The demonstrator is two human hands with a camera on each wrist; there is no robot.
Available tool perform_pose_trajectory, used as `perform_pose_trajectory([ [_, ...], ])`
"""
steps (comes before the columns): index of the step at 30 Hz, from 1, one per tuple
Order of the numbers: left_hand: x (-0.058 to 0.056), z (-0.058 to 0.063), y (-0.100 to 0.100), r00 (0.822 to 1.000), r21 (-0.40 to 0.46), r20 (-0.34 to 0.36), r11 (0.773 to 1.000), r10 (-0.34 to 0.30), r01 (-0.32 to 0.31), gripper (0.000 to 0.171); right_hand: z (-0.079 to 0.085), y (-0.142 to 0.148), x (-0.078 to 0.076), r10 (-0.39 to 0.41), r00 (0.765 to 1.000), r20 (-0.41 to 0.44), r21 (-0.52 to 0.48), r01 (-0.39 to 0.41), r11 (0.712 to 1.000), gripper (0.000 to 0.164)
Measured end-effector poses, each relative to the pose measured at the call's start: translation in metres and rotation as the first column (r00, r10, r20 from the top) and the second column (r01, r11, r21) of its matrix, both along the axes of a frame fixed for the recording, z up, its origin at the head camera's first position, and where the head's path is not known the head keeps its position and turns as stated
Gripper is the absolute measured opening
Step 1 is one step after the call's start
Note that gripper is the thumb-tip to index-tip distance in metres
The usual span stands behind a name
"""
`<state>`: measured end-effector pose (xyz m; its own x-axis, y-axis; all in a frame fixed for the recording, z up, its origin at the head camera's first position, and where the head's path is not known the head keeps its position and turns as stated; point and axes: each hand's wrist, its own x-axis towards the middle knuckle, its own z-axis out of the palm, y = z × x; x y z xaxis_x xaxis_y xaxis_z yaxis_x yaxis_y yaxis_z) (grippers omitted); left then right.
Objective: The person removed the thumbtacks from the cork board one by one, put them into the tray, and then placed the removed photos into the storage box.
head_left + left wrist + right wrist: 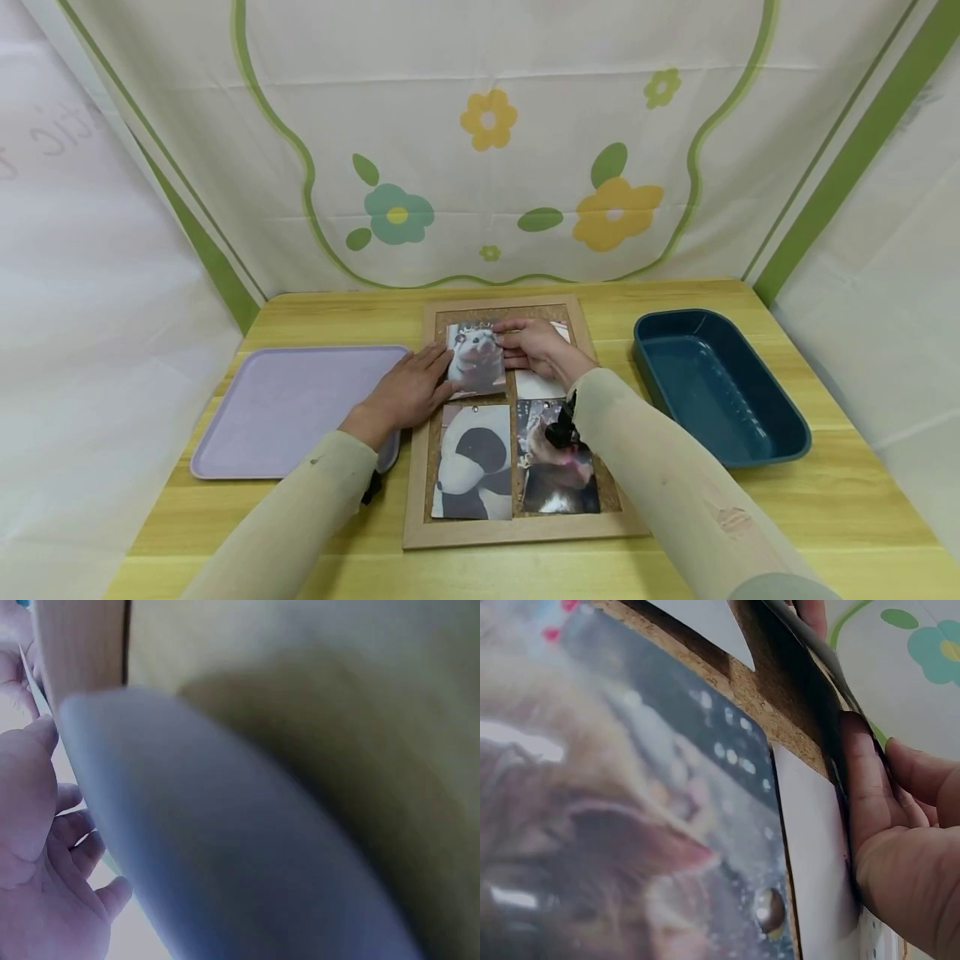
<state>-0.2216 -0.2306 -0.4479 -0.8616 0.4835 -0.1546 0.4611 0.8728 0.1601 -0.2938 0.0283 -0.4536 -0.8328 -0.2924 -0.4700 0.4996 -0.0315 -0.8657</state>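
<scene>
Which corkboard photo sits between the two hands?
The upper-left photo of a pale-furred animal: left hand at its left edge, right hand at its right. The other three aren't flanked like that.

Faint "tic" lettering (69, 132), white left-side curtain (97, 275), other letters unreadable

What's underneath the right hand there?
In the head view, a pale sheet on the corkboard: its upper right edge and lower part show. The right hand, pinching a photo, covers the sheet's middle, which cannot be seen there.
</scene>
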Motion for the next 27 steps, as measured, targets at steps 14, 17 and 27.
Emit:
perform_pose_trajectory([
  [14,0.001,0.001,-0.005,0.999,0.116,-0.051,0.993,-0.009,0.015,0.055,0.001,0.005,0.002,-0.086,0.996,-0.021,-0.002,0.085,0.996,0.039],
  [17,0.000,0.000,-0.006,0.998,0.121,-0.059,0.992,-0.015,0.022,0.056,0.003,0.007,0.002,-0.086,0.996,-0.037,0.013,0.087,0.996,0.038],
  [27,0.001,0.001,-0.007,0.999,0.106,-0.023,0.994,0.025,-0.022,0.056,0.014,0.010,0.003,-0.115,0.988,-0.102,0.005,0.116,0.993,0.039],
])
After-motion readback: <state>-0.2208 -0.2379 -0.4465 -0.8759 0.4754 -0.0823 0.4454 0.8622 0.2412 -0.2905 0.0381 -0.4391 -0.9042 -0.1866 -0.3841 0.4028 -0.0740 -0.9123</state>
